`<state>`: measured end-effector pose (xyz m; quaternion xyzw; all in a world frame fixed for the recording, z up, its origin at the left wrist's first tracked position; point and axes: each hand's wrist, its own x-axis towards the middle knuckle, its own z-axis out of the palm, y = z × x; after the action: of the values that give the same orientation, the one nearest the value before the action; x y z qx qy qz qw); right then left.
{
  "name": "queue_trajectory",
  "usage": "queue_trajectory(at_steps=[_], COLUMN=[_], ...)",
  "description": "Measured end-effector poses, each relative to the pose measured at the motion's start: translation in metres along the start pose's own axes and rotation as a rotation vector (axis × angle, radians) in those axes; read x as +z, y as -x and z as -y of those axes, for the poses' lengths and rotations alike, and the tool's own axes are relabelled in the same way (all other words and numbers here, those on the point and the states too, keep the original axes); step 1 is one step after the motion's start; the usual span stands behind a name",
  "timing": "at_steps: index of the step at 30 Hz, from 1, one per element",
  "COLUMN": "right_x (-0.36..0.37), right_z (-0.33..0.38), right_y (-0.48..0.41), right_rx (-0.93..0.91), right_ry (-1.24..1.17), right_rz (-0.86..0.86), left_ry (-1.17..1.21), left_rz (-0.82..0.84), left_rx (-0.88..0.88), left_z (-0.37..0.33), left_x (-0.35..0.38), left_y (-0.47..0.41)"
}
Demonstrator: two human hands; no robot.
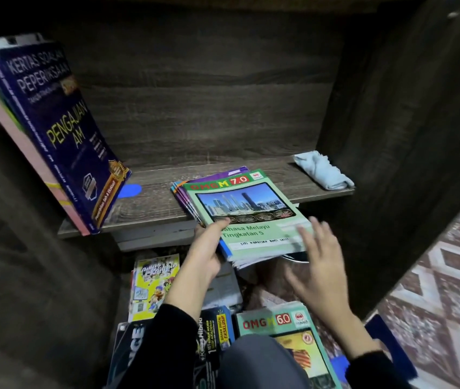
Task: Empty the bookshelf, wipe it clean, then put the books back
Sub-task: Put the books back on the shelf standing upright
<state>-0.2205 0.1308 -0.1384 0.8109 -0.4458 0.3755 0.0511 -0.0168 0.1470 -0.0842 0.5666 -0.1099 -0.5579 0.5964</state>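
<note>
A dark wooden shelf board (293, 175) runs across the middle of the bookshelf. A stack of thin books topped by a green "OMG M 7.0" book (247, 211) lies half on the board, overhanging its front edge. My left hand (209, 245) grips the stack's near left edge, thumb on the cover. My right hand (317, 265) hovers with fingers spread at the stack's near right corner, blurred. A dark blue "Pengajian Am" book (66, 136) leans tilted against other books at the shelf's left end. A pale blue cloth (322, 171) lies crumpled at the board's right end.
Several books lie on the floor below: a yellow cartoon-cover one (153, 284), a green "OMG M 6.0" (282, 329) and dark ones (214, 329). A blue mark (130, 190) is on the board. A patterned rug (447, 290) lies to the right. My knee (259, 360) is in front.
</note>
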Motion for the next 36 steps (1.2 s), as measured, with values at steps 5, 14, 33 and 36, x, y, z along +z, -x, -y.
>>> queue_trajectory(at_steps=[5, 14, 33, 36], right_x=[0.014, -0.013, 0.032, 0.058], right_z=[0.02, 0.034, 0.041, 0.036], right_y=[-0.044, -0.106, -0.078, -0.068], right_rx=[-0.231, -0.332, 1.319, 1.462], right_ry=[0.107, -0.026, -1.309, -1.336], right_rz=[0.0, -0.381, -0.607, -0.588], left_ry=[0.097, 0.163, 0.014, -0.045], left_rz=[0.091, 0.158, -0.035, 0.038], left_rx=[0.046, 0.145, 0.175, 0.08], left_z=[-0.003, -0.01, 0.009, 0.014], left_x=[0.001, 0.016, 0.03, 0.024], left_y=[0.004, -0.001, -0.049, -0.056])
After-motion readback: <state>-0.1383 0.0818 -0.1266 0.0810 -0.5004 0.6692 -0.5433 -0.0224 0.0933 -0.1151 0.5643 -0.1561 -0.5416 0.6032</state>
